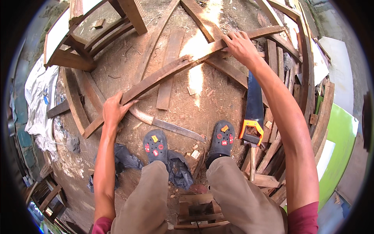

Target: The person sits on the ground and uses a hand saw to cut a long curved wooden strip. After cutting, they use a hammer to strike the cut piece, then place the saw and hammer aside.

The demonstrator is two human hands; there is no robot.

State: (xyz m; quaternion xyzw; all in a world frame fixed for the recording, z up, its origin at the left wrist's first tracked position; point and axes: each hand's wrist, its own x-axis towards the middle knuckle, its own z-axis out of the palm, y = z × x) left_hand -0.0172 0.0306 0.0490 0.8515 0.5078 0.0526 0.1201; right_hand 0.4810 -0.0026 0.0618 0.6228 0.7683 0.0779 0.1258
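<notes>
Sawdust-strewn dirt ground [183, 105] fills the frame's middle, ringed by scrap timber and a wooden frame [89, 39] at upper left. Across the centre, a long curved plank [171, 70] runs from lower left to upper right. The person's left hand [113, 111] clamps its lower end, fingers wrapped over the edge; the right hand [241, 46] grips its upper end. Right of centre lies a handsaw [254, 113] with an orange handle. Between plank and dark clogs [156, 145] lies a machete [167, 125].
</notes>
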